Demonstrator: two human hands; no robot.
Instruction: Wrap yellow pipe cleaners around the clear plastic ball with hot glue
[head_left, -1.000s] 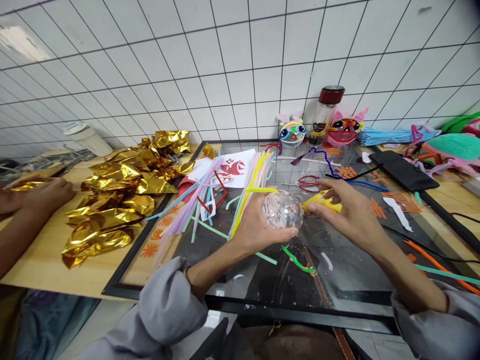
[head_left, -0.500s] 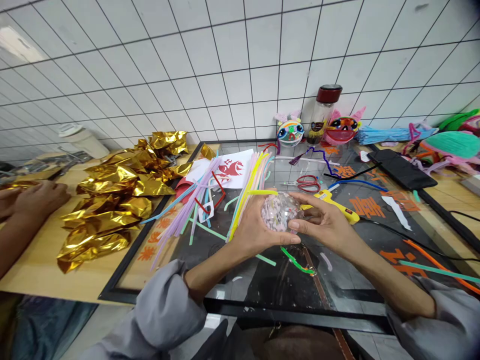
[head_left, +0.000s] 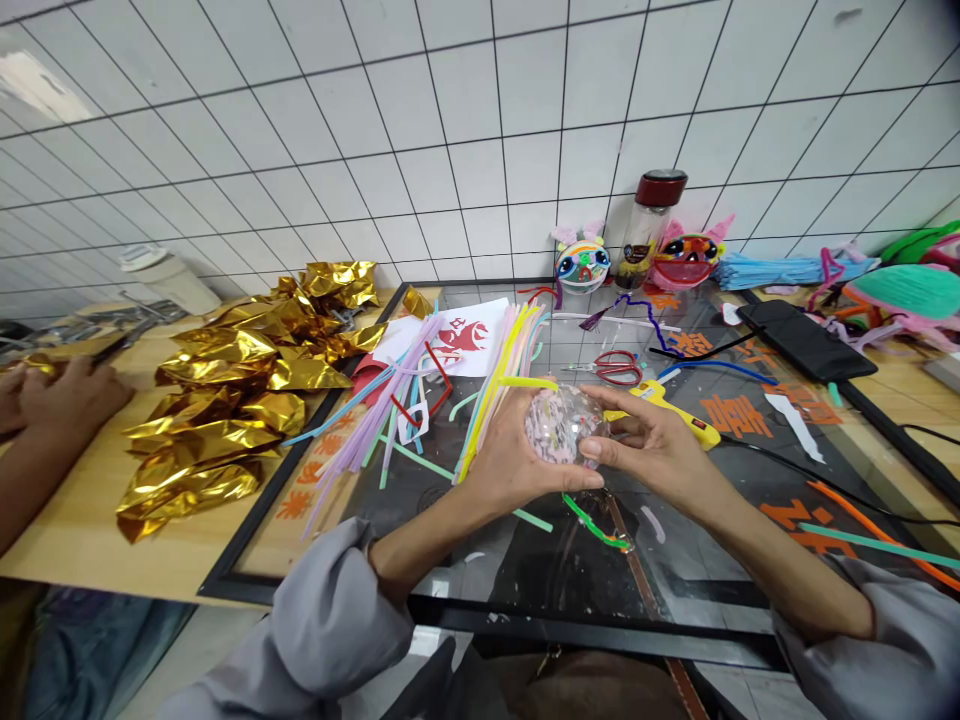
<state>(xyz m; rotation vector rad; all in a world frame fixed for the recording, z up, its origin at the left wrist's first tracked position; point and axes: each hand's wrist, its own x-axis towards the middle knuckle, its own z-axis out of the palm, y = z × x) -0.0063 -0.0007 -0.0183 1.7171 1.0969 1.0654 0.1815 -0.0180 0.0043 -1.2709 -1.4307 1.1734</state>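
My left hand (head_left: pixel 510 462) cups a clear plastic ball (head_left: pixel 559 425) filled with pale confetti, held above the glass table top (head_left: pixel 540 560). My right hand (head_left: pixel 651 445) closes on the ball's right side, fingertips pressed against it. Just behind my right hand a yellow glue gun (head_left: pixel 679 410) lies on the glass, its cable running off to the right. A spread of coloured straws (head_left: pixel 420 395) lies to the left of the ball, and a green pipe cleaner piece (head_left: pixel 596 525) lies below it.
Crumpled gold foil sheets (head_left: pixel 232 400) cover the wooden table at left, where another person's hand (head_left: pixel 64 395) rests. Red scissors (head_left: pixel 619 368), a red paper cutting (head_left: pixel 465 335), a jar (head_left: pixel 651 228), painted masks (head_left: pixel 583 265), a black phone (head_left: pixel 806 340) and orange pipe cleaners (head_left: pixel 885 520) lie around.
My right hand has set the yellow glue gun down on the glass and come back to grip the ball's right side. The other person's hand shifted slightly.
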